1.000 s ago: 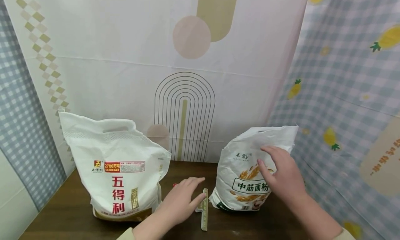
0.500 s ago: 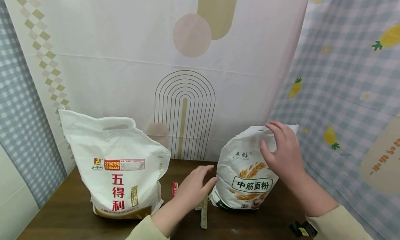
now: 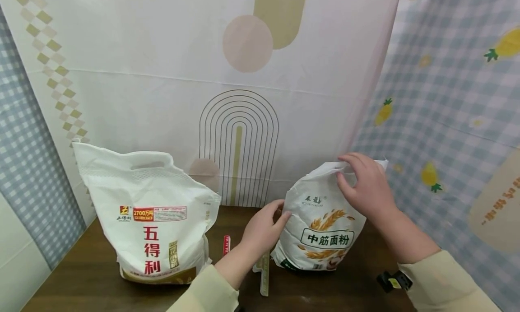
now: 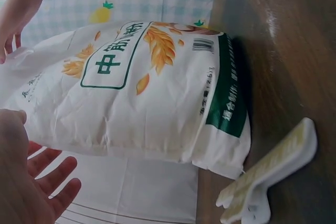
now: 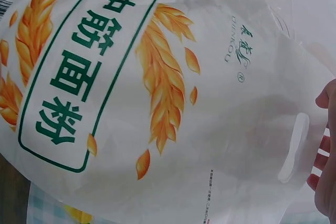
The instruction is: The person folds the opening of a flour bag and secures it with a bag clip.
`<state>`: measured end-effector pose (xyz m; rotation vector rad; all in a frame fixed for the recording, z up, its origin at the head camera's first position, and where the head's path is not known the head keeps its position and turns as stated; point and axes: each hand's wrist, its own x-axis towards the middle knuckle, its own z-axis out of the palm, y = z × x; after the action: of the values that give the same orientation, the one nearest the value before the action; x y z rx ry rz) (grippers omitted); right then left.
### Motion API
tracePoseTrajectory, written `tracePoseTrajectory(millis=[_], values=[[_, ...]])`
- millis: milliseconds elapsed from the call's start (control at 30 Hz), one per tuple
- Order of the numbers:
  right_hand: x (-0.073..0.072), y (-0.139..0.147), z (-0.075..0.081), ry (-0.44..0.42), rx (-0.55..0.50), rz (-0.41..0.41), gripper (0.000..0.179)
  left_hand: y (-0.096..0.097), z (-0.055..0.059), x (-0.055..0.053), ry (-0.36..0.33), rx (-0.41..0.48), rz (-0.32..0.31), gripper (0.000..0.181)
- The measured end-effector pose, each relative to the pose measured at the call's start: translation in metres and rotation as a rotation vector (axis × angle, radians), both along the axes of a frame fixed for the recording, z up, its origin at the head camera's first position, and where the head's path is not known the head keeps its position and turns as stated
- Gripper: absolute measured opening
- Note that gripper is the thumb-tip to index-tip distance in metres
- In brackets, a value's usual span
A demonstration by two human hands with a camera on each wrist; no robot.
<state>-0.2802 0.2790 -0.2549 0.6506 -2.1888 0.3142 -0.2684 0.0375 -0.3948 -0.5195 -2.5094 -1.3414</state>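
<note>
A white flour bag (image 3: 325,226) with wheat ears and green lettering stands upright on the right of the table. At its left side, my left hand (image 3: 264,226) has its thumb by the front face. The left wrist view shows that hand's fingers (image 4: 55,174) spread and fairly straight along the bag's side. My right hand (image 3: 367,185) is over the top edge, thumb in front and fingers reaching behind. In the right wrist view the thumb (image 5: 324,97) is at the bag's rim, beside the handle slot (image 5: 294,148); no firm pinch shows.
A larger white bag (image 3: 162,194) with red lettering stands at the left. Between the bags lie a pale strip with a yellowish face (image 3: 264,278) and a red marked strip (image 3: 226,245). Patterned cloths (image 3: 325,77) hang behind. A small black device (image 3: 394,281) is by the right sleeve.
My left hand has moved right and up to the bag's left side, uncovering the red strip. My right hand has risen from the bag's front to its top edge.
</note>
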Motion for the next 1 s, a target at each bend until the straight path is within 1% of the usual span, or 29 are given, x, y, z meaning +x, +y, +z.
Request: tracePoseTrajectory(millis=[67,133,367,467,600,700,833,1000], values=[[-0.001,0.000,0.003,-0.004,0.015,0.012,0.028,0.003,0.002,-0.001,-0.009,0.024,0.008,0.046],[-0.003,0.001,0.005,-0.018,0.026,0.023,0.025,0.006,0.003,-0.003,-0.001,0.041,0.013,0.045],[-0.006,0.007,0.015,-0.172,0.054,0.036,0.017,0.013,0.003,-0.009,0.063,0.079,0.028,0.034],[-0.009,0.009,0.020,-0.215,0.085,0.056,0.015,0.015,0.004,-0.010,0.093,0.089,0.057,0.029],[-0.015,0.013,0.024,-0.243,0.123,0.083,0.012,0.016,0.005,-0.011,0.133,0.094,0.097,0.025],[-0.016,0.016,0.024,-0.257,0.149,0.084,0.011,0.017,0.006,-0.012,0.139,0.088,0.113,0.023],[-0.017,0.020,0.024,-0.270,0.170,0.083,0.012,0.018,0.006,-0.013,0.144,0.087,0.116,0.023],[-0.016,0.026,0.024,-0.275,0.165,0.089,0.019,0.017,0.005,-0.014,0.162,0.079,0.106,0.023]])
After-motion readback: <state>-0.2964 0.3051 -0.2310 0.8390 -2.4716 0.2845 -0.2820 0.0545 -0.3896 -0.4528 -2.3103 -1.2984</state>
